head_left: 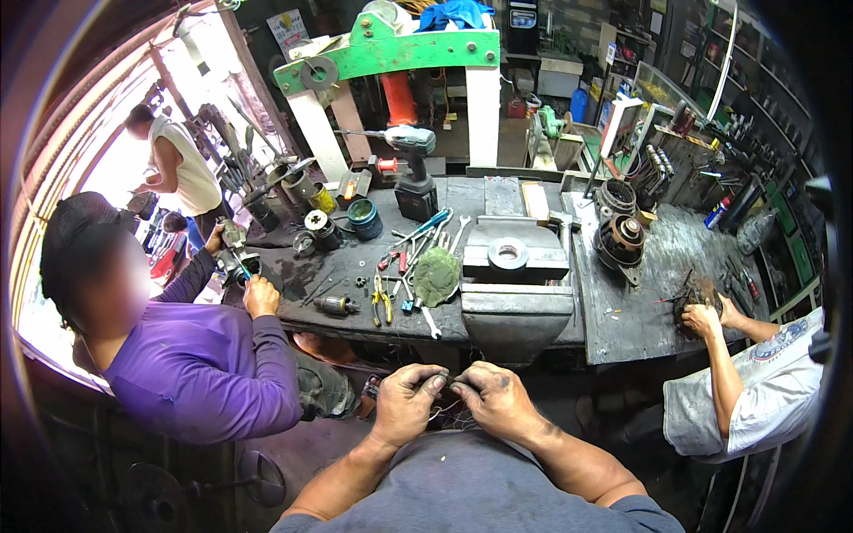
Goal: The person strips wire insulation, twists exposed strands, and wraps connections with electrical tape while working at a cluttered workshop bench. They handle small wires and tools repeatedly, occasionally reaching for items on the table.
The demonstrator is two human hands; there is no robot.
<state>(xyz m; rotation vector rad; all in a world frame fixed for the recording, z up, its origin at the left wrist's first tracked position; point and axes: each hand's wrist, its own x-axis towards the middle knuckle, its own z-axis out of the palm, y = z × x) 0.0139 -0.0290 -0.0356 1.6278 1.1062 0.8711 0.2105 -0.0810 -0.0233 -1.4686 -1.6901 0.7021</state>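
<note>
A small dark piece (450, 377) is sitting at the lower centre of the frame, between the fingertips of the left hand (409, 404) and the right hand (496, 400). The fingers are hiding most of it, so which way it is pointing and how its long axis is running cannot be told. Thin pale wires (434, 414) are showing just below the fingertips, curving near the grey-blue shirt (453, 484) at the bottom edge. Both hands are pinching the piece, thumbs against fingers, their tips nearly meeting around it. They are holding it in front of the near edge of the bench (338, 262), below the vise (515, 306) at the centre, where a roll of tape (508, 265) is lying on top. A pale sign (289, 31) at the upper left is carrying dark lettering, too blurred to read surely, and the pale shirt (746, 391) of a person at the right is showing a dark print. At the left, a person in a purple top (204, 382) is handling a metal part (233, 235).
</note>
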